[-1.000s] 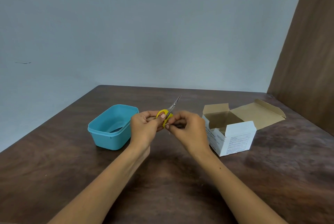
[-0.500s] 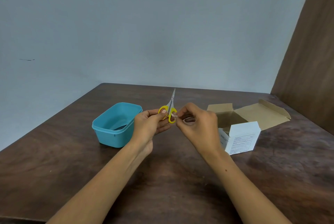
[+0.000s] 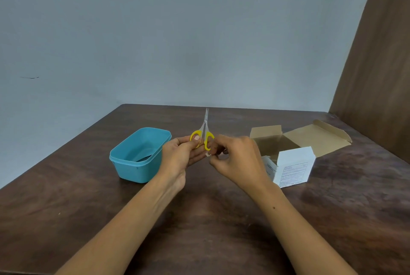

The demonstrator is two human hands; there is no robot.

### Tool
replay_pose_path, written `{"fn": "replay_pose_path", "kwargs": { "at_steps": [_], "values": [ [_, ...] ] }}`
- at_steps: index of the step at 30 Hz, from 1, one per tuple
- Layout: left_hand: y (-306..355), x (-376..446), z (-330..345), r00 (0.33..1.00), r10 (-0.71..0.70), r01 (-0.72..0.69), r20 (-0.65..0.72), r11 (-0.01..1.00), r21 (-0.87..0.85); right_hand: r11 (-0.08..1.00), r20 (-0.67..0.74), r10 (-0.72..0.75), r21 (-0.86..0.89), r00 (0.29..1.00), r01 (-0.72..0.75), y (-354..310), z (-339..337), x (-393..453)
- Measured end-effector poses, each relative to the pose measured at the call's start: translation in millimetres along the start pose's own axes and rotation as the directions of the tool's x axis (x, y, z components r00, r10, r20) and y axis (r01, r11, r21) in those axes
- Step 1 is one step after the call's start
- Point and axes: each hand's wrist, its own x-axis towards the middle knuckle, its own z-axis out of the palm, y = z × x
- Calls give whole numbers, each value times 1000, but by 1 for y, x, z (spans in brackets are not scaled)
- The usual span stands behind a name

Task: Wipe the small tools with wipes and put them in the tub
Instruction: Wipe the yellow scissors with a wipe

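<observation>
Left hand [image 3: 179,157]: fingers curled; thumb pressed on the left yellow ring of the small scissors [image 3: 203,136], other fingers laid behind the handles. The scissors are held by this hand, above the tabletop [image 3: 77,208].

Right hand [image 3: 236,159]: fingers bent inward, thumb and forefinger pinched on a small pale scrap, apparently a wipe [image 3: 208,154], just below the right yellow ring. Whether the scrap is touching the ring cannot be told.

Scissors: long axis nearly upright, tilted only slightly. Blades are closed and pointed up and away from the person, toward the far wall; handles are at the bottom, between the two hands. The tool is held in the air, between the tub and the box, closer to the tub's right end.

Tub [image 3: 124,159]: teal, rectangular, open-topped, set on the tabletop just left of the left hand. A dark, slim item is seen lying in its bottom; its kind cannot be told.

Box [image 3: 292,167]: white cardboard with printed label, flaps opened back, brown inside, set to the right of the right hand and partly hidden by it.

Tabletop: dark brown wood grain. A grey wall is seen behind, a brown panel at the right.
</observation>
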Motion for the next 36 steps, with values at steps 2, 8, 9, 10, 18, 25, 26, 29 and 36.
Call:
{"fn": "replay_pose_path", "kwargs": {
  "at_steps": [2,8,9,10,18,25,26,29,36],
  "values": [
    [1,3,-2,1000,-4,4,3,1000,-13,992,-137,112,76,984,-103,2,0,1],
    [0,1,1,992,-63,63,108,998,8,912,-250,339,324,907,-251,7,2,4],
    [0,0,1,991,-72,71,117,997,12,904,-233,343,343,910,-253,8,2,4],
    [1,0,1,990,-76,75,120,997,13,894,-209,348,368,914,-256,8,2,5],
    [5,3,-4,994,-75,76,75,997,-5,797,-26,445,467,895,-383,10,-9,8],
    [3,-1,-1,979,-124,118,159,992,43,845,-274,472,412,838,-340,11,-10,9],
    [2,-1,0,978,-130,124,165,991,46,852,-241,459,393,855,-346,11,-9,9],
    [3,-1,0,976,-137,134,168,991,27,844,-93,420,404,903,-351,10,-6,9],
    [1,1,-2,988,-115,114,107,993,20,838,-18,387,425,922,-344,9,-12,10]
  ]
}}
